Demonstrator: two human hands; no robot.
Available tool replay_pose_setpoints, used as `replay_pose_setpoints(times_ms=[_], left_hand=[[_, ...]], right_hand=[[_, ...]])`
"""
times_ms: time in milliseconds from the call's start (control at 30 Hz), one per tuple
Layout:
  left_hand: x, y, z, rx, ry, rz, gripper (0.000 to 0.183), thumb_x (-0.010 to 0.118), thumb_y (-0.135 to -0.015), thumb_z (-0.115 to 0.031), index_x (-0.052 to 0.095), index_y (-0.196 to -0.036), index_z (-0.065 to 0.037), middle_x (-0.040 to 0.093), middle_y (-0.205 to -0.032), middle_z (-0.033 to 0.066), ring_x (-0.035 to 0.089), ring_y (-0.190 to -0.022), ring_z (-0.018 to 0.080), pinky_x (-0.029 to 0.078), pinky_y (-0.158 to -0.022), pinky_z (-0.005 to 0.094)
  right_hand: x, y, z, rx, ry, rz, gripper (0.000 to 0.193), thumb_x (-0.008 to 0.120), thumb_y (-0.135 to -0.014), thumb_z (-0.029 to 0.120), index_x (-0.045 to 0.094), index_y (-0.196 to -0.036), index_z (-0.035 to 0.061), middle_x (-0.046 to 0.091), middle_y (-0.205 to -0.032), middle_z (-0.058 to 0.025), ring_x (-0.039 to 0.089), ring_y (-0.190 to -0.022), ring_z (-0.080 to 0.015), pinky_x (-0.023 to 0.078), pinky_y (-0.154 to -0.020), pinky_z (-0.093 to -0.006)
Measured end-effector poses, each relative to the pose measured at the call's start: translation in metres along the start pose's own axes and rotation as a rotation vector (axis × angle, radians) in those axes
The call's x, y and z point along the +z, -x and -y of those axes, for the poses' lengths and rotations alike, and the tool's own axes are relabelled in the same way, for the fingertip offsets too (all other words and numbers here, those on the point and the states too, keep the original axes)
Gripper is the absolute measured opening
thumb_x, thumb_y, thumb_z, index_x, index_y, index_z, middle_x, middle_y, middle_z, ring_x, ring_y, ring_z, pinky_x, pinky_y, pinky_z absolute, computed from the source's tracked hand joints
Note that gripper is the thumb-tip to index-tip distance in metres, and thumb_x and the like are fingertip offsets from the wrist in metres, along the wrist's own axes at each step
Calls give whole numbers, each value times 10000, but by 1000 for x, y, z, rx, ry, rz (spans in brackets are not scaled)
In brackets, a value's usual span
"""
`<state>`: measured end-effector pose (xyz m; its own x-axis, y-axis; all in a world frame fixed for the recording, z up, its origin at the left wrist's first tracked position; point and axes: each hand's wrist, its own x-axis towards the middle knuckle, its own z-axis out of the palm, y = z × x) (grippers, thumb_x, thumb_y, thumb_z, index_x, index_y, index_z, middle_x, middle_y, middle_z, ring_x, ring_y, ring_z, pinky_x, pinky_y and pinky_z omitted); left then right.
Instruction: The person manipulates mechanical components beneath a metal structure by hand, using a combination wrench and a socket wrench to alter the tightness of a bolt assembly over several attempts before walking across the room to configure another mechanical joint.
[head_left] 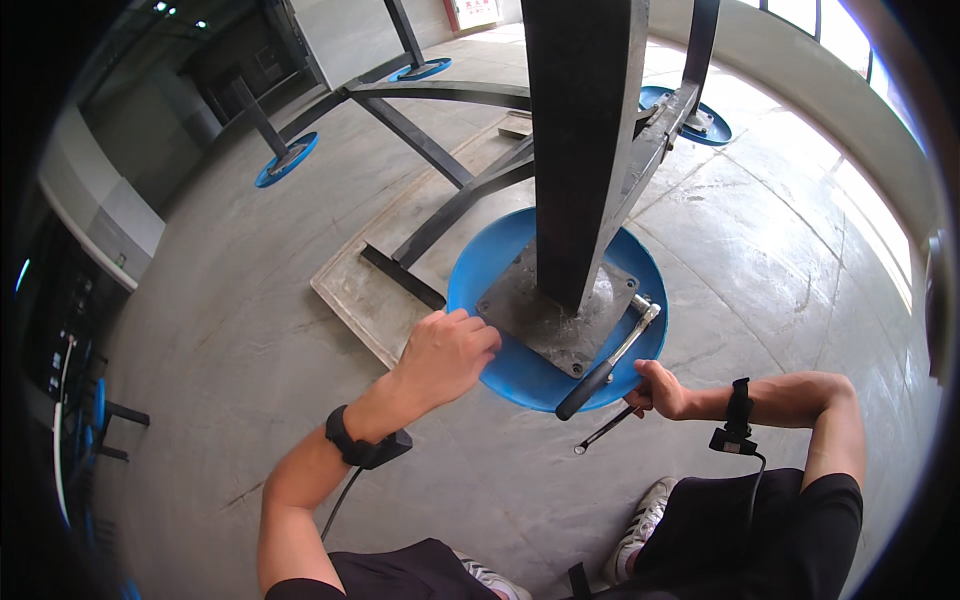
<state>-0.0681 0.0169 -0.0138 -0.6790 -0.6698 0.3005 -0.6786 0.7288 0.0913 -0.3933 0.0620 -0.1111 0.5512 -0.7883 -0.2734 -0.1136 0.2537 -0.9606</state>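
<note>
A blue round disc [480,262], shaped like a stool seat, lies on the floor in front of me. A square grey metal plate [525,322] rests on it, with a thick black post [580,130] rising from its middle. My left hand [450,350] is at the disc's left rim beside a plate corner, fingers curled; anything in them is hidden. My right hand [657,388] grips a wrench [605,432] just off the disc's right edge, its ring end pointing down-left. A ratchet wrench [628,345] with a black handle lies across the disc's right side.
Black metal bars [440,92] link the post to the rest of the frame. Similar blue discs stand at the far left [287,160], far middle [420,70] and far right [715,125]. A pale flat board [345,275] lies beneath the frame on the grey floor.
</note>
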Motion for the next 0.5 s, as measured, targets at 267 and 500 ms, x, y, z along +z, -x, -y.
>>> replay_pose_setpoints(times_ms=[267,500], left_hand=[[5,20,13,35,-10,-131,42,666,-739,-138,642,-749,-105,598,-688,18,590,-690,200,453,-598,331],[24,25,10,108,-115,-207,122,607,-748,-210,613,-666,-120,609,-658,19,634,-683,215,492,-585,340]], right_hand=[[3,-16,-4,-20,6,46,564,189,-912,535,301,-556,112,271,-484,-9,302,-445,-143,393,-501,-312],[-9,-8,-40,-70,-129,-100,558,282,-899,588,340,-536,167,226,-397,34,258,-326,-117,289,-297,-268]])
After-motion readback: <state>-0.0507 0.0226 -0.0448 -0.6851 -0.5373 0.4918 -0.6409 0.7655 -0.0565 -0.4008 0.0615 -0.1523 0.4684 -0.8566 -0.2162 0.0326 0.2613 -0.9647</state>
